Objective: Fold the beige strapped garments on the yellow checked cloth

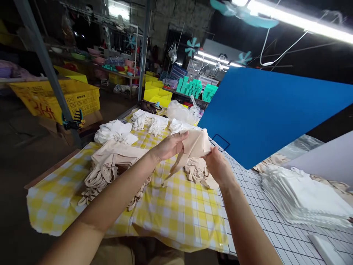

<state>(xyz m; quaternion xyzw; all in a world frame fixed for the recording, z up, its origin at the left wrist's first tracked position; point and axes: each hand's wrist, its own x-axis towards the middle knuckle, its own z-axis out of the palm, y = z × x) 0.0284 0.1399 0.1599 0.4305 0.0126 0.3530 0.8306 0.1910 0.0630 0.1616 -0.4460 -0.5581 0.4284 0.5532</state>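
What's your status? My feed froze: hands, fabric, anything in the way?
Left hand and right hand both shut on beige fabric piece, held over yellow checked cloth. Beige pile directly beneath. Nothing between hands.

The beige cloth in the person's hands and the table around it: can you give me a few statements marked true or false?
1. The left hand and the right hand both hold the beige cloth piece. True.
2. The table cover is red. False: the checked tablecloth is yellow and white.
3. A white stack lies to the right of the right hand. True.
4. The big panel behind the hands is green. False: the board is blue.
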